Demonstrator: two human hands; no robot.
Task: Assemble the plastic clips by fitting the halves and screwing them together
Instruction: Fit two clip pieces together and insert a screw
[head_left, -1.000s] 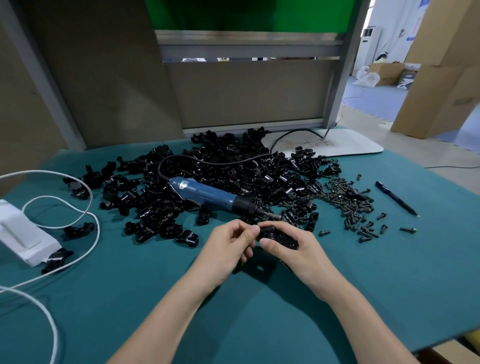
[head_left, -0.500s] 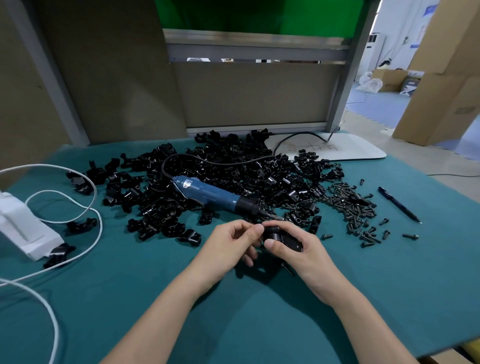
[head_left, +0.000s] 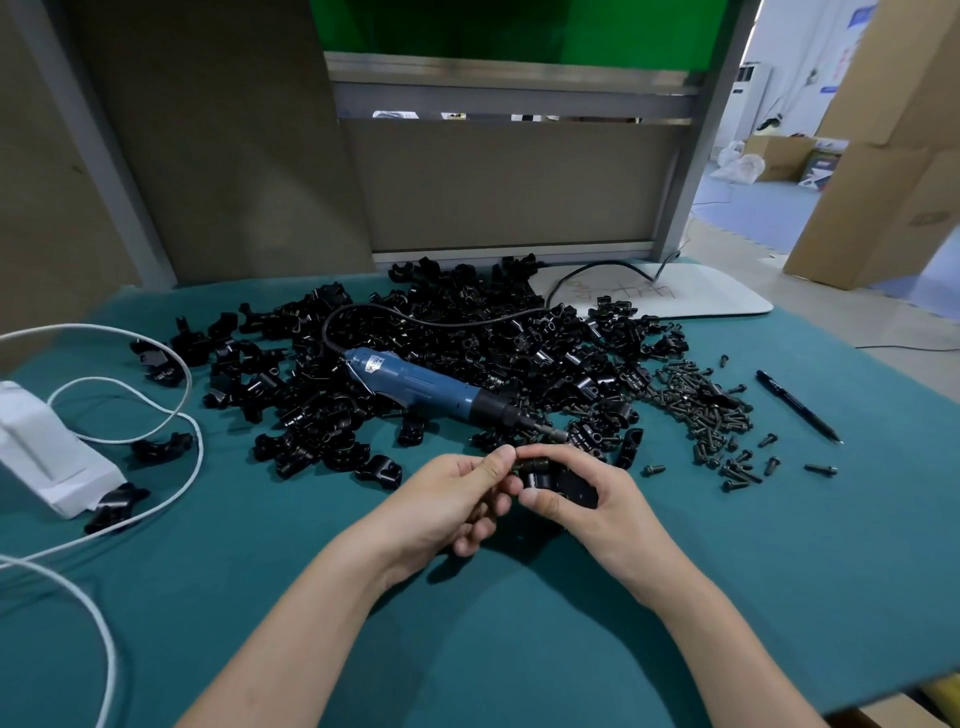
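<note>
plastic clip (head_left: 560, 482) is held just in front of the tip of the blue screwdriver (head_left: 426, 387): right hand (head_left: 602, 506) curled round it, left hand (head_left: 457, 501) pinching its left end between thumb and forefinger. loose clip halves (head_left: 467, 332) heap under and behind the screwdriver, screws (head_left: 701, 400) to its right.

Soft, even light from above covers the teal table (head_left: 727, 597), leaving a diffuse shadow on its cloth just below the left hand (head_left: 457, 499) and right hand (head_left: 597, 514) and small glints on the black clip halves (head_left: 519, 338) at its middle. Beyond the table's far right corner the room is brighter and washed out. The wide lens bows the table's edges, and detail softens toward its outer corners.
</note>
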